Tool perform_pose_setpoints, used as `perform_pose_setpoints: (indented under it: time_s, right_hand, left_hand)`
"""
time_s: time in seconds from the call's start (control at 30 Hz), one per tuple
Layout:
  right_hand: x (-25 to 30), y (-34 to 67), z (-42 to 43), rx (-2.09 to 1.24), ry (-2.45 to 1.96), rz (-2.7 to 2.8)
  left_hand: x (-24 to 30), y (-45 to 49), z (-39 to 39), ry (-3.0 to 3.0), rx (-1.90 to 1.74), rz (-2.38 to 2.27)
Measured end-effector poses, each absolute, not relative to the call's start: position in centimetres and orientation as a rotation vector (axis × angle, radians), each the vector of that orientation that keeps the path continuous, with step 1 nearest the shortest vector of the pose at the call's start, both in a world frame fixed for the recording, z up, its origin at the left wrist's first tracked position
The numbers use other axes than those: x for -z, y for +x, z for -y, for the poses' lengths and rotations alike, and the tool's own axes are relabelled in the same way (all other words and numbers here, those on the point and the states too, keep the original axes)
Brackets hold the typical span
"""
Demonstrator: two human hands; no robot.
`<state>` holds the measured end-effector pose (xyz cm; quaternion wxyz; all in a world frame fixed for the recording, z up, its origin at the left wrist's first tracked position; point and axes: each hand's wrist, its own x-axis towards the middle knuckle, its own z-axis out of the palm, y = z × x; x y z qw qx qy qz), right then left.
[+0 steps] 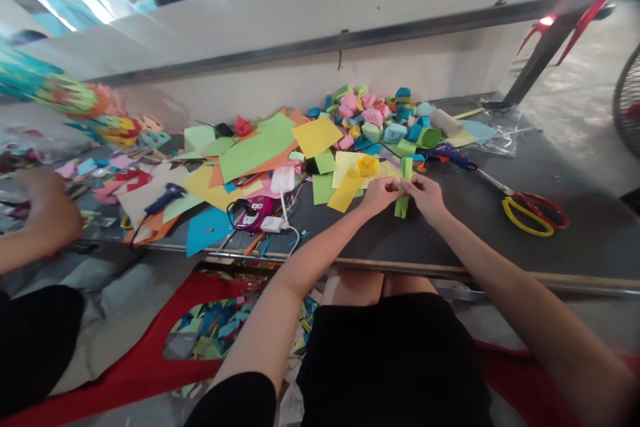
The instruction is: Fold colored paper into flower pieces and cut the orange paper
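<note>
Both of my hands meet over the dark table with a narrow folded strip of light green paper (401, 207) between them. My left hand (383, 195) pinches its left side, and my right hand (424, 196) grips it from the right. The strip stands roughly lengthwise away from me, its ends showing above and below my fingers. Just left of it lies a yellow paper strip (346, 193) with a yellow rolled paper piece (367, 165) beyond. Yellow-handled and red-handled scissors (535, 212) rest on the right.
Folded paper pieces in several colours (373, 115) are heaped by the wall. A blue glue gun (453, 155) lies right of them, another glue gun (167, 197) farther left. A purple power strip (255, 212) with cords sits near the front edge. A co-worker's arm (43, 213) reaches in from the left.
</note>
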<state>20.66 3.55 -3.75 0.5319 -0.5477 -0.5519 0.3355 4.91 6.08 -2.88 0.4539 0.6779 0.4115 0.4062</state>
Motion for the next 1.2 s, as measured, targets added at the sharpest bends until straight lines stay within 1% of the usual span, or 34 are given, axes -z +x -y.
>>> perform_pose_setpoints:
  time_s: [0.1, 0.2, 0.4, 0.57, 0.93, 1.07, 1.2]
  right_hand:
    - [3.7, 20.1, -5.3, -0.889, -1.238, 1.211]
    - [4.0, 20.1, -6.7, -0.996, -1.171, 1.161]
    - [4.2, 20.0, -6.8, -1.076, -1.075, 1.088]
    - [4.0, 20.4, -7.1, -1.19, -1.05, 1.144]
    - [4.3, 20.7, -6.8, -0.989, -1.018, 1.083]
    - [3.9, 20.5, -6.4, -1.019, -1.046, 1.108]
    - [3.7, 20.4, -6.3, -1.128, -1.008, 1.096]
  left_hand:
    - [3.9, 5.5, -7.1, 1.493, -1.097, -0.98]
    - [4.4, 5.5, -7.6, 1.388, -1.076, -0.963]
    - [4.3, 4.6, -7.7, 1.656, -0.964, -1.024]
    - [4.6, 4.6, -7.4, 1.559, -0.993, -0.918]
    - [4.6, 3.9, -7.1, 1.511, -0.893, -0.775]
    - [5.0, 4.0, -7.3, 1.527, -0.833, -0.785]
    - [4.9, 3.8, -7.2, 1.6, -0.815, -0.838]
